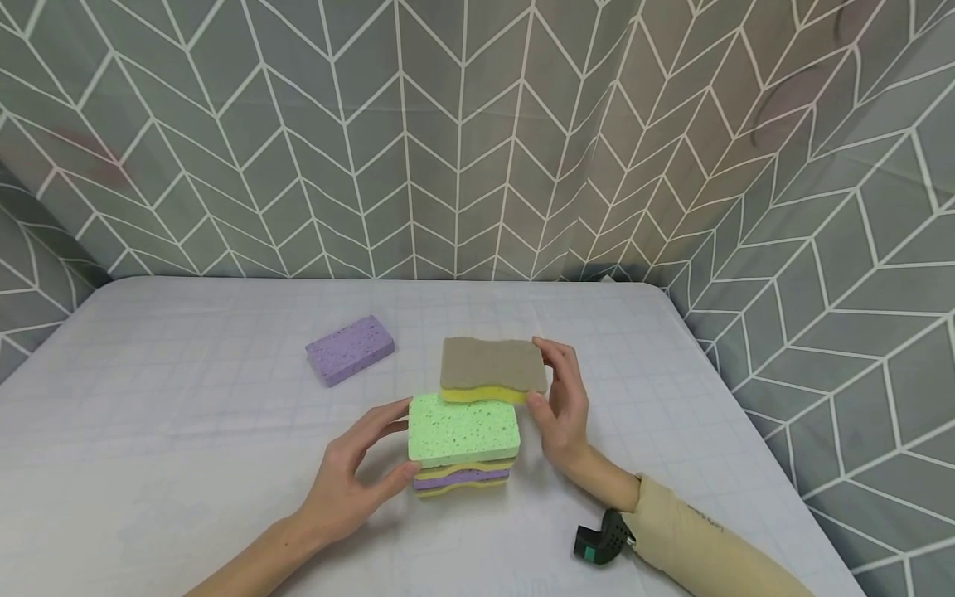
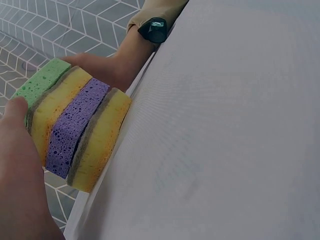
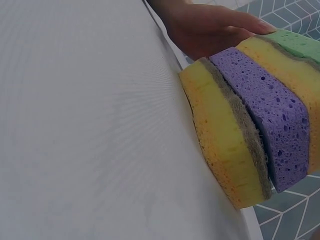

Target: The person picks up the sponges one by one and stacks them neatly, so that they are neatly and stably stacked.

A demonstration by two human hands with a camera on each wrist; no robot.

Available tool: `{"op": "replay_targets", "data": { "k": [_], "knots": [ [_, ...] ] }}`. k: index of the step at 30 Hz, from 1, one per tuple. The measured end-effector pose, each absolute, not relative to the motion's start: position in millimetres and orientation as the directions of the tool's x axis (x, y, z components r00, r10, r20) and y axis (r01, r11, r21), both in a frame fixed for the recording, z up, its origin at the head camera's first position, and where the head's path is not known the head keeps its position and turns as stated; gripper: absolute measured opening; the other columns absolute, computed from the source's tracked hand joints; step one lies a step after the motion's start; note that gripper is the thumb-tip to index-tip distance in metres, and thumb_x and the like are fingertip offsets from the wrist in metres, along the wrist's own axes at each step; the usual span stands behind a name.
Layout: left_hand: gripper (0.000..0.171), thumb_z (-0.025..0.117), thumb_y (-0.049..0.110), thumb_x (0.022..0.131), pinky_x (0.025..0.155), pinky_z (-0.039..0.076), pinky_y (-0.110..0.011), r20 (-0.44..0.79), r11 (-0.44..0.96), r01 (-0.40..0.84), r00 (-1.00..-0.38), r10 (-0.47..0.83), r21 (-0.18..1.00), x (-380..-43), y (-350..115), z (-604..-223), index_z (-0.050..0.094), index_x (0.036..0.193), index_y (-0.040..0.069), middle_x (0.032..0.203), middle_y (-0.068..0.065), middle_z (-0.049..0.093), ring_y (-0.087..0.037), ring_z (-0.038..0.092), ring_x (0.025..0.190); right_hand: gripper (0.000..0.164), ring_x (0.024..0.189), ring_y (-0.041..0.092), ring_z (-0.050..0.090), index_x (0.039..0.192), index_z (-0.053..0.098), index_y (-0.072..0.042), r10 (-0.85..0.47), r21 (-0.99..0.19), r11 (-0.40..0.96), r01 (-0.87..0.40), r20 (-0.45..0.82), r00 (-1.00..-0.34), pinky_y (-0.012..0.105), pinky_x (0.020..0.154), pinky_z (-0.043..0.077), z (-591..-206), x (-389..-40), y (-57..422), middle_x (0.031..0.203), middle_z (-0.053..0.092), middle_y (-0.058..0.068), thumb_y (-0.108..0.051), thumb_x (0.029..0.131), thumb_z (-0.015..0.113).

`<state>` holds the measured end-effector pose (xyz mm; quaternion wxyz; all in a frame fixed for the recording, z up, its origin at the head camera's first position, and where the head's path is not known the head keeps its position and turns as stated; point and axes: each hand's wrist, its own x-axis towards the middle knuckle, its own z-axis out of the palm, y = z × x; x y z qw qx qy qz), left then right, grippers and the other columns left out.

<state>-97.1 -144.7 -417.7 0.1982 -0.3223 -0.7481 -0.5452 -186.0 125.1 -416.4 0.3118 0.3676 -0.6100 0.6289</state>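
Observation:
A green sponge [image 1: 464,429] tops a stack on the table. Beneath it lie a yellow sponge with a grey scouring side [image 2: 59,105], a purple sponge [image 3: 272,112] and another yellow-and-grey sponge [image 3: 220,132] at the bottom. My left hand [image 1: 351,473] holds the green sponge at its left end, thumb on the near corner and fingers at the far one. With thumb and fingers my right hand [image 1: 563,406] grips the right end of another yellow sponge, grey side up [image 1: 492,363]. It overlaps the green one's far edge in the head view; whether they touch I cannot tell.
A single purple sponge [image 1: 351,350] lies farther back on the left of the white-covered table [image 1: 186,431]. Patterned grey curtains [image 1: 433,149] stand behind the table and along its right side. A dark wrist device [image 1: 603,539] sits by the right sleeve.

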Motion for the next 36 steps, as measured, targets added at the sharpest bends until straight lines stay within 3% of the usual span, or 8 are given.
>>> {"op": "replay_targets", "data": {
  "k": [13,36],
  "knots": [
    [0.075,0.081,-0.007,0.073,0.104,0.050,-0.025,0.673,0.190,0.721,-0.691,0.263,0.667,-99,-143,-419,0.050,0.141,-0.003,0.133,-0.013,0.061,-0.018,0.066,0.113,0.068,0.108,0.022,0.049,0.126,0.048,0.022,-0.065,-0.397,-0.063,-0.916,0.917,-0.394,0.032,0.097,0.043,-413,-176,116,0.121,0.053,0.020,-0.037,0.097,0.060],
    [0.076,0.083,-0.006,0.072,0.105,0.048,-0.023,0.668,0.196,0.717,-0.696,0.264,0.669,-97,-144,-417,0.051,0.141,-0.002,0.133,-0.011,0.061,-0.016,0.066,0.112,0.065,0.112,0.025,0.049,0.128,0.050,0.018,-0.097,-0.326,-0.090,-0.941,0.943,-0.318,0.033,0.097,0.041,-413,-165,106,0.120,0.053,0.021,-0.036,0.095,0.059]
  ]
}}
